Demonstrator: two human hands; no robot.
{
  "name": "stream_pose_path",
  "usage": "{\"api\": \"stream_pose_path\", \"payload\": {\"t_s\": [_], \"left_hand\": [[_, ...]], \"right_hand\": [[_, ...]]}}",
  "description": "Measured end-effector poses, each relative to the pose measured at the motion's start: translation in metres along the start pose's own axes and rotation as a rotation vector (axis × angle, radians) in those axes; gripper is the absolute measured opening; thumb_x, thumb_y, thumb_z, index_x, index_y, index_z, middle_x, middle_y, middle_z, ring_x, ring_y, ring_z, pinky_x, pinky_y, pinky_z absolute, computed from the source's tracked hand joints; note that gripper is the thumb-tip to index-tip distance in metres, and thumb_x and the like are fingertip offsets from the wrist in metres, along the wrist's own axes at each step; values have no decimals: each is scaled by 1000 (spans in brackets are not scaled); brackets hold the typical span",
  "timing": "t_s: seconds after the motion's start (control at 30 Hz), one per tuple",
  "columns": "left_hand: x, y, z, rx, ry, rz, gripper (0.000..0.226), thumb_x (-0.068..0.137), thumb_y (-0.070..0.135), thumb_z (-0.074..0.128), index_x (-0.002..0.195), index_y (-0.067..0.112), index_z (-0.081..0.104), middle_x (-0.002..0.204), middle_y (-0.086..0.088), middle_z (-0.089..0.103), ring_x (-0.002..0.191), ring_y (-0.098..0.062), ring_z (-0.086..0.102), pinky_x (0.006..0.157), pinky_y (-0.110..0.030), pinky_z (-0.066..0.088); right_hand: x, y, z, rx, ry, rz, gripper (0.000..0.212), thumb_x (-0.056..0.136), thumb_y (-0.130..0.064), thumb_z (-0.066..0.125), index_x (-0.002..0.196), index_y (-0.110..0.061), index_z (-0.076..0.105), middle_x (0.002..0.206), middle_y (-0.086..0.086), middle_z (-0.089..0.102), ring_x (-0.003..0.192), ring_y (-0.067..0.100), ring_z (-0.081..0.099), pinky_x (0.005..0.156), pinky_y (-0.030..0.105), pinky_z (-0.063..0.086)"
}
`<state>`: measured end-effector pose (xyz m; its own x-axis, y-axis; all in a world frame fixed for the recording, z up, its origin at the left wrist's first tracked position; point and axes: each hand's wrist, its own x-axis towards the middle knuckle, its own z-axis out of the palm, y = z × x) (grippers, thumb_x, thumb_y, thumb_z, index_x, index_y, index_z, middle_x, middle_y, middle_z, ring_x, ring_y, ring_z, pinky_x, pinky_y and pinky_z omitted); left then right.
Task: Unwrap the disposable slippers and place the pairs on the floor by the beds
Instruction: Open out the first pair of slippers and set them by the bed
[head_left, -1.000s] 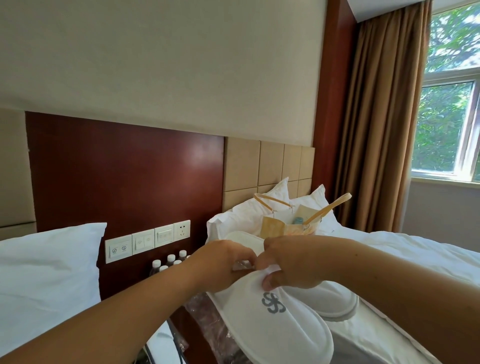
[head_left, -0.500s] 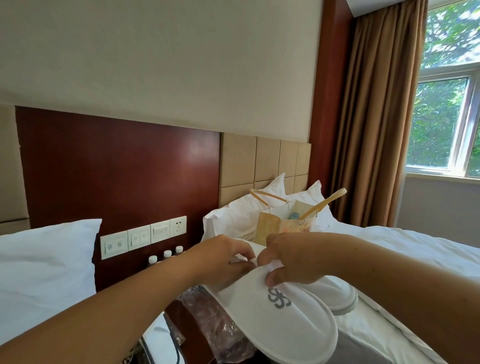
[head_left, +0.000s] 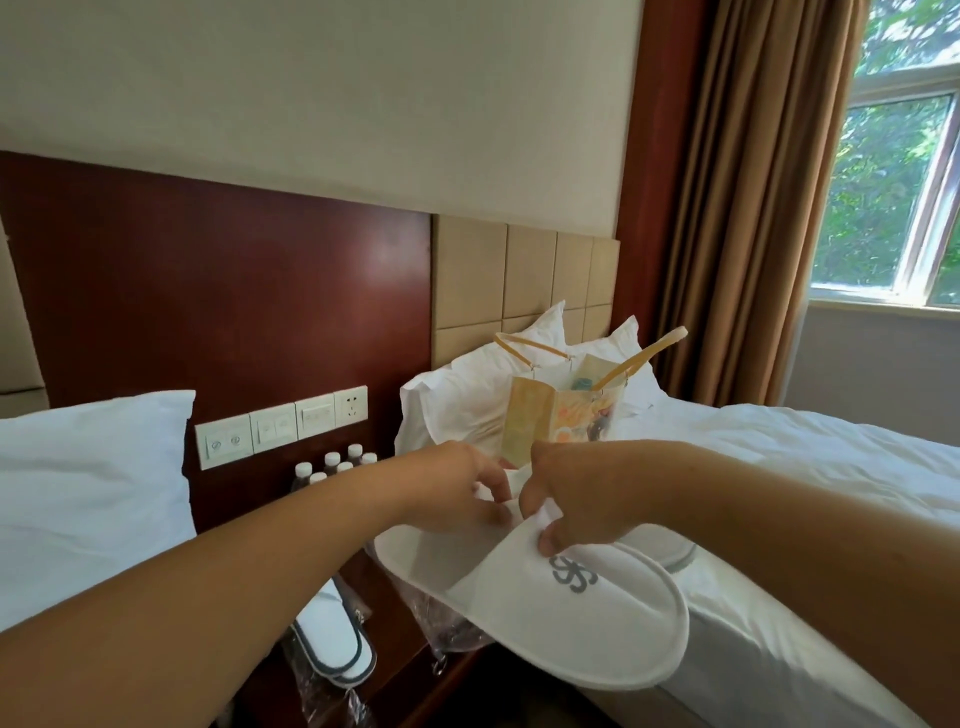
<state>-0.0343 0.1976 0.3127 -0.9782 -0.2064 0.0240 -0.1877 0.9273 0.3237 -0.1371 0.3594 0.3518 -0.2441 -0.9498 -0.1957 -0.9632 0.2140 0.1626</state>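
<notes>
White slipper, pinched by left hand, gripped by right hand

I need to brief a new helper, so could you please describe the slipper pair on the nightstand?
Find the dark wooden nightstand between the two white beds, below the wall switches. On it lies a white slipper pair with grey edging. Unlike the white logo slipper held by the left hand and right hand, it lies untouched, seemingly in clear plastic.
</notes>
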Motion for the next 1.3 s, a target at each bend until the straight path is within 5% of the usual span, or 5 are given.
{"api": "stream_pose_path", "payload": {"t_s": [0.1,0.27,0.83,1.07,1.3], "left_hand": [[-1,5,4,62,-35,-4,26,84,57,60,107,45,65,114,17,56,95,-8,54,70,-22,42],[-6,4,15,58,-153,1,25,80,50,67,104,52,62,129,16,53,112,-17,52,93,-40,47],[15,2,83,-39,-18,157,15,85,38,66,100,37,63,113,19,57,101,-9,53,75,-24,40],[60,-13,119,-143,59,191,12,80,29,71,91,33,68,118,8,61,110,-14,54,94,-34,45],[113,-39,163,-237,182,308,22,84,28,69,105,26,73,120,4,62,117,-14,49,102,-40,36]], "right_hand": [[-4,-2,6,-5,-19,-3,46,89,-48,65,132,-38,56,113,-6,42,104,19,52,98,38,47],[-11,-4,18,5,-34,3,45,88,-43,68,131,-35,58,114,-6,40,105,19,51,98,35,47],[-18,7,57,89,-66,32,39,82,-43,74,119,-36,65,106,-14,36,94,11,47,79,25,38],[8,30,78,128,-155,68,35,83,-40,73,117,-39,66,112,-9,41,104,16,52,93,35,48],[49,74,97,197,-228,100,27,84,-42,71,110,-46,65,112,-15,39,100,9,48,87,24,40]]}}
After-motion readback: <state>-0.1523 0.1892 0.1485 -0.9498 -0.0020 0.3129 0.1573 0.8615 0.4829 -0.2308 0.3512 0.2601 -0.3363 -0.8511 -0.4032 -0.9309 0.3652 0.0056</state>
